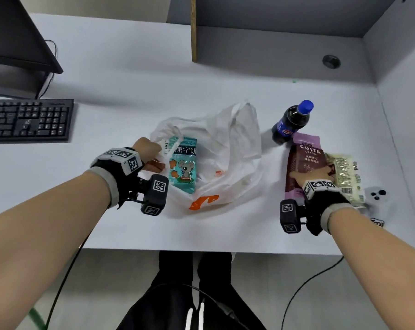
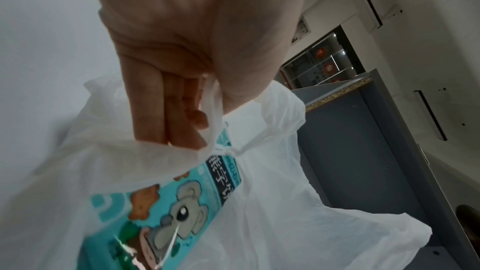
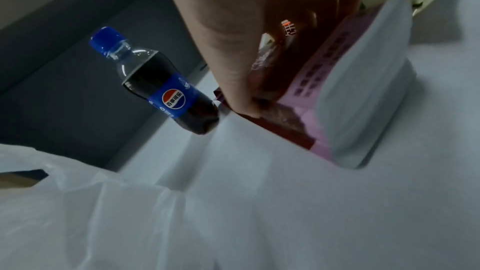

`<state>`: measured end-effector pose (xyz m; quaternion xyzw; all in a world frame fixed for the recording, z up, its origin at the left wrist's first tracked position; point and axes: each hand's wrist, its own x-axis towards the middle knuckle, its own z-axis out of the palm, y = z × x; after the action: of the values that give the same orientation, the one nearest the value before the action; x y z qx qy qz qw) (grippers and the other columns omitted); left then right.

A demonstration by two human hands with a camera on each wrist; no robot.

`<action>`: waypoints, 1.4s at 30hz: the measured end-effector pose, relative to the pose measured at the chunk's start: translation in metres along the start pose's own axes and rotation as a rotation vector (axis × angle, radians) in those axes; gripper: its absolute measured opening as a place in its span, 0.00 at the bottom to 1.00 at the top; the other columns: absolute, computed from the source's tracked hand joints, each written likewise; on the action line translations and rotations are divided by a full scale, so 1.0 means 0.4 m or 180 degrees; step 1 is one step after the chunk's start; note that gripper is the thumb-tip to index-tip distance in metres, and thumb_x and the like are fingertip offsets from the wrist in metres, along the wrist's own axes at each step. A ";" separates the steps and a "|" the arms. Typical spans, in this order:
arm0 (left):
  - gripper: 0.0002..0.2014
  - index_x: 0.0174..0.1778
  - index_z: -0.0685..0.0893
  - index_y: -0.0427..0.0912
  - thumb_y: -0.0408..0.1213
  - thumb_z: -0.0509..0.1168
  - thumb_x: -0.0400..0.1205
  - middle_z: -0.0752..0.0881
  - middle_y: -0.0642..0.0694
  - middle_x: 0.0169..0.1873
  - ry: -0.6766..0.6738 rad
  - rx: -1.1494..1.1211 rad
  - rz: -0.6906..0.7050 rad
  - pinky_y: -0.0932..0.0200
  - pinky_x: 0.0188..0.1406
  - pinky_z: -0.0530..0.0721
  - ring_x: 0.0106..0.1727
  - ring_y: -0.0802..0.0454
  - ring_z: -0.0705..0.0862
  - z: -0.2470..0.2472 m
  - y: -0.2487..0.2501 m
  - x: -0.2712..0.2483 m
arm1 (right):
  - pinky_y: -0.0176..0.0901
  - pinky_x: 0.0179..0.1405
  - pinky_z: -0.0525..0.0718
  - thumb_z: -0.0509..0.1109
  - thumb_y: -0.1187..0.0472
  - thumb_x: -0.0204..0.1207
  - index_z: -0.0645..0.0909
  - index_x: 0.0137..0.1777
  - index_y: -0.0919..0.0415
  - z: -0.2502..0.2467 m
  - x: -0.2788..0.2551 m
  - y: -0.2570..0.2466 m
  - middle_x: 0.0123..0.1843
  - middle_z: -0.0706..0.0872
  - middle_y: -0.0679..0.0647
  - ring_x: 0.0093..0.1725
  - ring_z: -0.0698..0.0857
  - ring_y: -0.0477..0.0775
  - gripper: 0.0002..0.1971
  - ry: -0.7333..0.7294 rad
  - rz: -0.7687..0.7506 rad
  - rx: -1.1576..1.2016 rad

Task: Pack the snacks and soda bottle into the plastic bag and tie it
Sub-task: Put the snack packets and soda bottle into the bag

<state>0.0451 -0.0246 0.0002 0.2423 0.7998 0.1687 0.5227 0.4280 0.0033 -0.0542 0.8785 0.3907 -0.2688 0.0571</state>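
Note:
A white plastic bag (image 1: 225,158) lies crumpled at the middle of the desk. A teal biscuit packet with a koala (image 1: 183,165) sits in its open mouth. My left hand (image 1: 151,156) pinches the bag's handle (image 2: 215,110) between thumb and fingers, holding the mouth up. A purple coffee pouch (image 1: 301,160) lies to the right, and my right hand (image 1: 313,175) grips it, thumb (image 3: 233,69) on its left edge. A pale yellow snack packet (image 1: 344,175) lies beside the pouch. A cola bottle with a blue cap (image 1: 292,122) stands upright behind the pouch.
A black keyboard (image 1: 27,120) and a monitor base (image 1: 18,55) sit at the left. A white phone (image 1: 378,198) lies near the right partition wall (image 1: 401,91). A wooden divider (image 1: 193,29) stands at the back. The desk's front edge (image 1: 201,250) is close to my arms.

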 end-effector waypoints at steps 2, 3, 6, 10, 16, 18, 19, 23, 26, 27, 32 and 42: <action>0.09 0.34 0.71 0.37 0.30 0.57 0.81 0.81 0.35 0.32 0.0151 -0.0002 0.0007 0.54 0.20 0.88 0.11 0.49 0.82 -0.002 -0.002 0.006 | 0.64 0.71 0.73 0.77 0.39 0.53 0.61 0.77 0.66 -0.004 0.000 0.012 0.73 0.75 0.66 0.69 0.77 0.69 0.55 0.0109 0.0032 0.0803; 0.08 0.35 0.72 0.37 0.32 0.59 0.80 0.81 0.35 0.35 0.0210 0.0071 0.0021 0.52 0.23 0.89 0.13 0.48 0.82 -0.003 -0.004 0.010 | 0.62 0.69 0.76 0.77 0.39 0.50 0.64 0.77 0.64 -0.007 -0.002 0.019 0.71 0.79 0.64 0.67 0.81 0.67 0.55 0.0082 0.0068 0.1300; 0.09 0.48 0.73 0.32 0.34 0.62 0.78 0.80 0.36 0.43 0.0309 0.0028 0.0110 0.56 0.16 0.86 0.22 0.46 0.83 -0.003 -0.007 0.015 | 0.55 0.58 0.85 0.75 0.45 0.55 0.72 0.72 0.56 -0.015 -0.028 0.041 0.64 0.86 0.58 0.57 0.86 0.60 0.42 -0.0200 0.0053 0.2909; 0.23 0.62 0.72 0.31 0.40 0.66 0.76 0.78 0.36 0.50 0.0392 0.0170 0.0309 0.58 0.22 0.80 0.32 0.48 0.79 -0.017 -0.013 0.026 | 0.45 0.41 0.85 0.66 0.52 0.70 0.84 0.52 0.57 -0.083 -0.178 0.032 0.47 0.89 0.54 0.48 0.86 0.57 0.14 -0.0855 -0.0560 0.4492; 0.05 0.36 0.76 0.36 0.31 0.62 0.78 0.80 0.40 0.32 0.0294 0.0394 0.0630 0.57 0.17 0.86 0.31 0.41 0.83 -0.051 -0.016 0.033 | 0.34 0.31 0.86 0.59 0.54 0.78 0.87 0.33 0.54 -0.184 -0.422 -0.073 0.28 0.90 0.46 0.26 0.88 0.42 0.18 -0.2054 -0.1208 0.4170; 0.10 0.29 0.75 0.39 0.30 0.62 0.76 0.82 0.35 0.35 0.0309 0.0563 0.0788 0.40 0.38 0.91 0.40 0.37 0.85 -0.066 -0.021 0.039 | 0.35 0.33 0.87 0.70 0.52 0.63 0.89 0.29 0.57 -0.145 -0.454 -0.147 0.28 0.90 0.50 0.25 0.88 0.45 0.11 -0.2768 -0.0985 0.3326; 0.12 0.26 0.74 0.39 0.30 0.62 0.76 0.82 0.34 0.36 0.0300 0.0658 0.0877 0.37 0.44 0.89 0.41 0.38 0.84 -0.078 -0.023 0.040 | 0.34 0.36 0.87 0.71 0.50 0.58 0.89 0.29 0.57 -0.110 -0.464 -0.183 0.31 0.91 0.52 0.28 0.88 0.47 0.11 -0.3085 -0.0838 0.2925; 0.05 0.39 0.78 0.33 0.30 0.62 0.79 0.78 0.41 0.31 -0.0053 0.0426 0.1055 0.61 0.17 0.86 0.32 0.44 0.81 -0.114 -0.018 0.034 | 0.41 0.45 0.78 0.67 0.46 0.69 0.85 0.37 0.56 0.023 -0.486 -0.278 0.38 0.85 0.56 0.36 0.83 0.54 0.14 -0.3088 -0.0541 0.2293; 0.04 0.49 0.77 0.34 0.31 0.62 0.81 0.77 0.42 0.30 -0.0266 0.0183 0.1114 0.68 0.14 0.82 0.28 0.49 0.78 -0.149 -0.012 0.021 | 0.40 0.36 0.75 0.55 0.54 0.82 0.83 0.26 0.60 0.046 -0.494 -0.319 0.23 0.84 0.53 0.24 0.84 0.49 0.25 -0.2722 -0.0205 0.3425; 0.04 0.48 0.77 0.34 0.31 0.62 0.81 0.76 0.42 0.29 -0.0298 0.0235 0.1149 0.69 0.12 0.80 0.26 0.49 0.77 -0.161 -0.011 0.020 | 0.39 0.35 0.75 0.52 0.59 0.84 0.80 0.28 0.59 0.042 -0.500 -0.328 0.24 0.83 0.53 0.25 0.83 0.48 0.24 -0.2470 -0.0289 0.3702; 0.06 0.37 0.77 0.37 0.31 0.63 0.80 0.69 0.42 0.23 -0.0462 0.0307 0.1149 0.72 0.09 0.66 0.08 0.59 0.67 -0.206 -0.008 0.023 | 0.46 0.55 0.80 0.74 0.52 0.64 0.86 0.23 0.58 0.058 -0.467 -0.381 0.27 0.86 0.53 0.40 0.86 0.56 0.13 -0.1697 -0.0275 0.4188; 0.02 0.47 0.76 0.36 0.31 0.60 0.82 0.68 0.43 0.23 -0.0460 0.0128 0.1180 0.72 0.10 0.67 0.08 0.60 0.67 -0.212 0.019 0.023 | 0.48 0.49 0.86 0.69 0.49 0.74 0.79 0.51 0.56 0.151 -0.414 -0.424 0.52 0.85 0.55 0.46 0.85 0.53 0.12 -0.1790 -0.0601 0.2542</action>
<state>-0.0342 -0.0147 0.0311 0.4073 0.7051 0.2282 0.5338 0.1895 -0.0072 -0.0011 0.6861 0.3045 -0.6280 -0.2054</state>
